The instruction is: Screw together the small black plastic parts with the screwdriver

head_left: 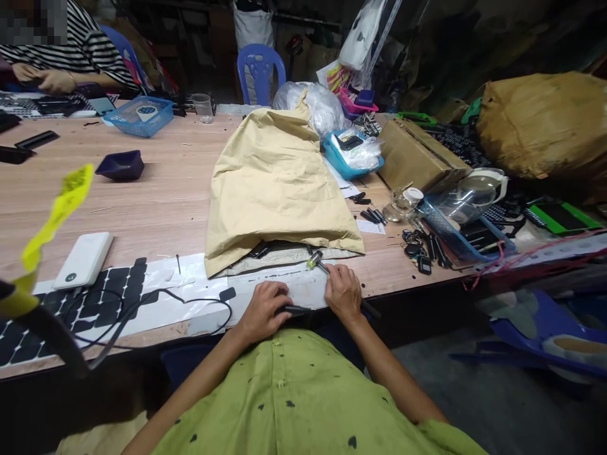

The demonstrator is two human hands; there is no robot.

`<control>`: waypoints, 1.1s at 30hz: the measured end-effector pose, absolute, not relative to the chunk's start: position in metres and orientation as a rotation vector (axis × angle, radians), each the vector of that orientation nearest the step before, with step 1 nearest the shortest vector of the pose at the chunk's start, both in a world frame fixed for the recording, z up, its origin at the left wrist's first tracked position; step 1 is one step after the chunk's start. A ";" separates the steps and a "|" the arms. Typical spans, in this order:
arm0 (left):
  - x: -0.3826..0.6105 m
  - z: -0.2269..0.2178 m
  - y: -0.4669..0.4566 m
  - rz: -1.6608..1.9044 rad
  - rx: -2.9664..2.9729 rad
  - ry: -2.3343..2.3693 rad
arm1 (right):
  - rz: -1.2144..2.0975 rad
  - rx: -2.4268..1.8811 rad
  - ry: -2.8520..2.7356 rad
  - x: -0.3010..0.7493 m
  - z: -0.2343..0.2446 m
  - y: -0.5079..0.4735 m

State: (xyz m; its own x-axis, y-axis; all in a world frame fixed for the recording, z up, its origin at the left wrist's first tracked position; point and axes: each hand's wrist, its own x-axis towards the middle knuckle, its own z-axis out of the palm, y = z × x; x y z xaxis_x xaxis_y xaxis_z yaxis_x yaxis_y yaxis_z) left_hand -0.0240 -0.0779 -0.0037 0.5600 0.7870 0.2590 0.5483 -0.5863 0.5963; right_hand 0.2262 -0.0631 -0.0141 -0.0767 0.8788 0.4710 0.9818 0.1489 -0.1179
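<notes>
My left hand [263,309] is closed on a small black object [294,309] at the table's near edge. My right hand [342,292] grips a screwdriver [317,260] with a clear yellow handle that points up and away from me. Both hands rest on a white sheet [199,284] on the wooden table [156,189]. Just beyond them a tan cloth bag [277,183] lies over dark items.
A white power bank [84,259], black solar cell strips [109,297] and a black cable [190,300] lie to the left. Blue baskets [142,115] [462,230], a cardboard box [417,155], small black parts [420,249] and a dark tray [121,165] stand around. Another person's hands [47,79] work far left.
</notes>
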 end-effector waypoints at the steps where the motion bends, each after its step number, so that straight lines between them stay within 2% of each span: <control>1: -0.026 -0.007 -0.088 0.697 2.377 1.072 | -0.327 -1.777 -1.994 0.225 -0.014 -0.063; 6: -0.029 -0.013 -0.111 0.541 2.511 1.107 | -0.336 -1.765 -1.965 0.222 -0.014 -0.063; 12: -0.029 0.006 -0.107 0.448 2.542 1.085 | -0.229 -1.782 -1.980 0.224 -0.016 -0.064; 17: -0.033 0.017 -0.100 0.528 2.413 1.074 | -0.273 -1.769 -1.964 0.222 -0.015 -0.065; 24: -0.031 0.024 -0.023 0.868 2.206 1.693 | -0.346 -1.710 -1.946 0.220 -0.014 -0.063; 30: -0.026 0.026 0.020 0.510 2.107 1.959 | -0.314 -1.701 -1.924 0.219 -0.018 -0.062; 33: -0.029 0.024 0.011 0.478 2.072 1.972 | -0.299 -1.698 -1.913 0.219 -0.019 -0.062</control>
